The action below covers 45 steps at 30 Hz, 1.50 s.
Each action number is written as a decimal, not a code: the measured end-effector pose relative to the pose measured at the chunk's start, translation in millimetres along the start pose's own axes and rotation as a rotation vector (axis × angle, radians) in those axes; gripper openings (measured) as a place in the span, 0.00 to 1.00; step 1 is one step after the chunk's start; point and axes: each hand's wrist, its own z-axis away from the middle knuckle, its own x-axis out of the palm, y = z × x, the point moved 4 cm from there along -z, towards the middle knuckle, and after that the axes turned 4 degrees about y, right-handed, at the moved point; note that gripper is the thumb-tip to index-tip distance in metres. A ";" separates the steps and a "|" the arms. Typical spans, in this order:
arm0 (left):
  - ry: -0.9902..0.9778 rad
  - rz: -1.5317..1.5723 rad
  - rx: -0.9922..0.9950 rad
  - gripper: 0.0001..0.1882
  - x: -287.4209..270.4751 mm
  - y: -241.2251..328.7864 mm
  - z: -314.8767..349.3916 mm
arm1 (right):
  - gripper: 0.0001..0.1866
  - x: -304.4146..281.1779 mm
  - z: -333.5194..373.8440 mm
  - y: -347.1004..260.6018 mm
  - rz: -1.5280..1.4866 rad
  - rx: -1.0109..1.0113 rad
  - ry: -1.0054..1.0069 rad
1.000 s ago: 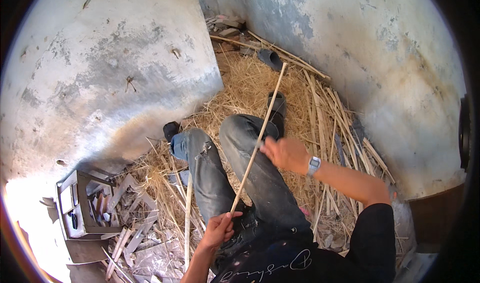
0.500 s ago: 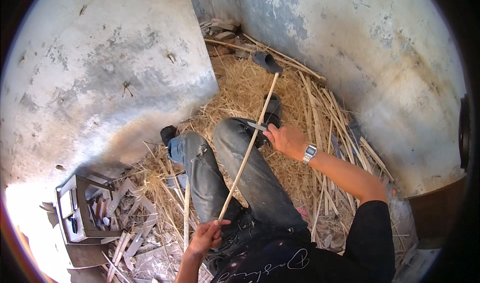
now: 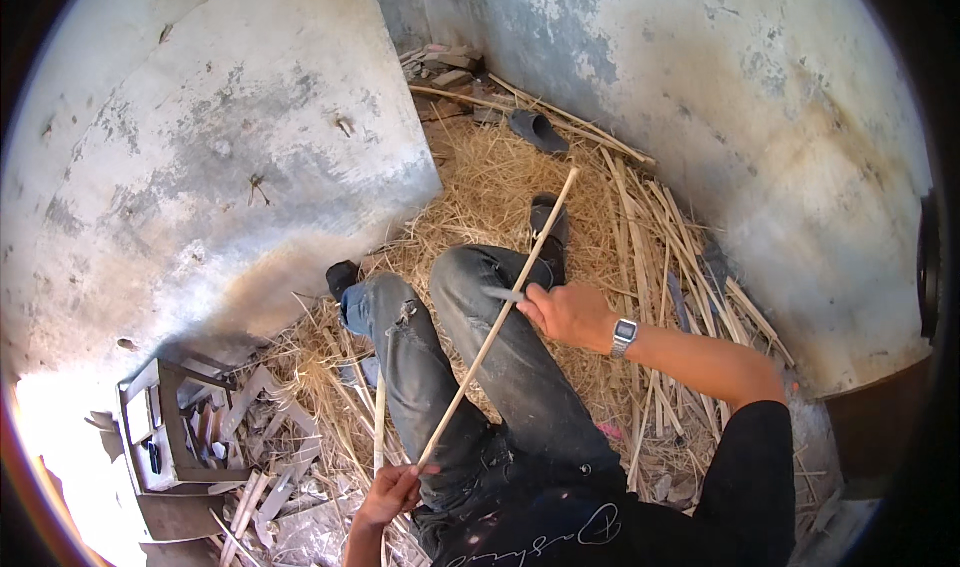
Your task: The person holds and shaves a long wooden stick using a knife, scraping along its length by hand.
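Observation:
A long, pale wooden stick (image 3: 478,362), perhaps split bamboo, slants across my lap from lower left to upper right. Its near end is pinched in my left hand (image 3: 392,493) beside my hip. My right hand (image 3: 570,314) is closed around the handle of a knife (image 3: 502,294), and the handle is mostly hidden by the fingers. The grey blade lies across the stick above my right knee and looks slightly blurred. The stick's far end rises past my shoe, held in the air.
Wood shavings (image 3: 490,162) cover the floor around my legs. Cut strips (image 3: 690,267) lie along the right wall, near a loose dark slipper (image 3: 538,130). At left stands a broken wooden frame (image 3: 160,427) amid scraps. Bricks (image 3: 445,67) sit in the far corner.
The stick has been drawn back toward my body, with my left hand lower and further left. My right hand and the knife have come nearer and sit lower over the knee.

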 end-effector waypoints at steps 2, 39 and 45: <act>-0.013 0.005 0.004 0.24 -15.5 -23.4 12.3 | 0.23 4.3 -9.4 51.7 0.043 0.071 0.119; -0.099 0.135 -0.052 0.27 -69.7 -82.5 57.3 | 0.29 -71.7 -1.3 136.7 -0.229 0.614 0.259; -0.050 0.082 -0.077 0.27 -34.4 -46.4 27.6 | 0.27 -36.2 0.8 70.1 -0.178 0.416 0.084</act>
